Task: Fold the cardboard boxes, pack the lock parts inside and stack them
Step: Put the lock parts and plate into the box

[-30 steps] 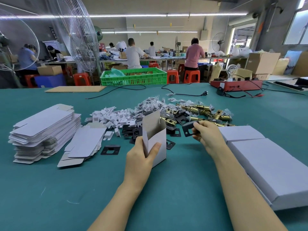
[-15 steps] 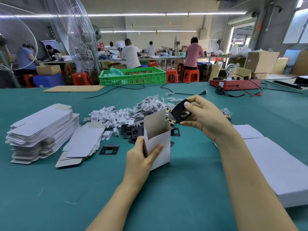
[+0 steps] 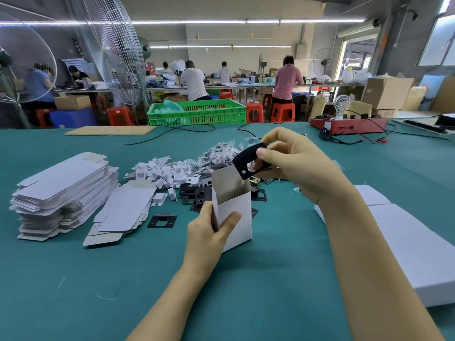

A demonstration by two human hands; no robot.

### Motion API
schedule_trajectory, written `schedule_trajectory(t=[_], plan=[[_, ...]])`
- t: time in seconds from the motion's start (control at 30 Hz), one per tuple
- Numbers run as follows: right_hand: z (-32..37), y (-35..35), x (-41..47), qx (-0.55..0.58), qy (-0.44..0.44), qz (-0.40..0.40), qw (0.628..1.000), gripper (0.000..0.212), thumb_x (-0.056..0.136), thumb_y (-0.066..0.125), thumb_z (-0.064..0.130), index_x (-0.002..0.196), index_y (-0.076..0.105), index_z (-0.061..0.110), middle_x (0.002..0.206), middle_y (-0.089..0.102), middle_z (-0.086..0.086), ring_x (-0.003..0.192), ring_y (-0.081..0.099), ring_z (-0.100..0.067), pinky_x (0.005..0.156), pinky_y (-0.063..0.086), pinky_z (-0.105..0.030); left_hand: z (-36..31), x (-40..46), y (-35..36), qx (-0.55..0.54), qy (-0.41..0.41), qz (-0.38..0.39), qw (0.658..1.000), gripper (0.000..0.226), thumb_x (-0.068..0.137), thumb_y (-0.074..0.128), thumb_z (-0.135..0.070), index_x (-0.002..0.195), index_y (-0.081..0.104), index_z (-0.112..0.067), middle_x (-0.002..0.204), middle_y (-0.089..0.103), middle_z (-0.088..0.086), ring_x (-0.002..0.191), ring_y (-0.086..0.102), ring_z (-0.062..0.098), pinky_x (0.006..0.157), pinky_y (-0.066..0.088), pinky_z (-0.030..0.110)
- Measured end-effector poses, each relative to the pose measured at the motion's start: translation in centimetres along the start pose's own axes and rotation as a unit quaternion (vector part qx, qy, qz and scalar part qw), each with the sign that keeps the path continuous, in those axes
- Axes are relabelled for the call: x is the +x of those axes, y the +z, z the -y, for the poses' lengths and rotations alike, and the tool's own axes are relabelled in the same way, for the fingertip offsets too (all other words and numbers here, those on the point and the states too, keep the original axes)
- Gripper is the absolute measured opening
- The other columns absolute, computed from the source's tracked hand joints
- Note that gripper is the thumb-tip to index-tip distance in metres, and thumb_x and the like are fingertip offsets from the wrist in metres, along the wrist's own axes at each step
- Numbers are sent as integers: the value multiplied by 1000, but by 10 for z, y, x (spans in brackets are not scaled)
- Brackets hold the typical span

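My left hand (image 3: 210,228) grips a small white cardboard box (image 3: 236,212) that stands upright on the green table (image 3: 147,279), top flap open. Just above the box's opening, my right hand (image 3: 293,166) pinches a black lock plate (image 3: 246,159), tilted over the box's top edge. Behind the box lies a heap of lock parts: black plates (image 3: 197,195), brass latches (image 3: 254,180), white plastic pieces (image 3: 162,172) and bagged screws (image 3: 219,151). One black plate (image 3: 162,220) lies alone to the left.
Flat unfolded boxes are stacked at the left (image 3: 64,185), with a smaller pile (image 3: 123,212) beside them. Closed white boxes (image 3: 406,242) sit at the right. A green crate (image 3: 197,112), a red tester with a bulb (image 3: 347,124) and cables lie at the far edge. People work behind.
My right hand picked a black plate from the pile, lifted it and brought it left over the box's open top. My left hand has kept hold of the box.
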State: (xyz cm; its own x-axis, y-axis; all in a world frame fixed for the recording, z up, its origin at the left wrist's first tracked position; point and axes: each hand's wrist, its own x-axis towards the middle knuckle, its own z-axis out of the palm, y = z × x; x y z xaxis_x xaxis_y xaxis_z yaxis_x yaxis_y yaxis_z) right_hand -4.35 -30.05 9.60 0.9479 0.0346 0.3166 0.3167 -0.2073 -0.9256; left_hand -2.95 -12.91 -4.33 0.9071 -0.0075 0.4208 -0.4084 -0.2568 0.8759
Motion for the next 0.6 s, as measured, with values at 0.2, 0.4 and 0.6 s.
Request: schedule_trajectory(t=[0.2, 0.4, 0.6], plan=[[-2, 7, 1, -136, -28, 21, 990, 12, 87, 69, 13, 78, 63, 20, 75, 67, 0, 64, 57, -8, 62, 45, -24, 1, 1, -1, -19, -26, 15, 999, 41, 82, 69, -45, 97, 60, -8, 85, 67, 15, 76, 56, 32, 65, 46, 40], [-6, 18, 2, -200, -62, 24, 978, 2, 88, 68, 11, 87, 70, 11, 72, 70, 1, 70, 68, -14, 71, 53, -27, -5, 6, -4, -146, -97, 77, 982, 38, 78, 75, -42, 105, 65, -16, 98, 73, 7, 89, 67, 22, 74, 53, 33], [-17, 30, 6, -248, -70, -4, 966, 8, 87, 65, 10, 80, 65, 13, 67, 63, 5, 64, 61, -10, 59, 47, -20, -2, 7, -5, -202, -116, 80, 969, 40, 78, 79, -33, 110, 64, -15, 103, 74, 3, 95, 70, 20, 80, 55, 36]])
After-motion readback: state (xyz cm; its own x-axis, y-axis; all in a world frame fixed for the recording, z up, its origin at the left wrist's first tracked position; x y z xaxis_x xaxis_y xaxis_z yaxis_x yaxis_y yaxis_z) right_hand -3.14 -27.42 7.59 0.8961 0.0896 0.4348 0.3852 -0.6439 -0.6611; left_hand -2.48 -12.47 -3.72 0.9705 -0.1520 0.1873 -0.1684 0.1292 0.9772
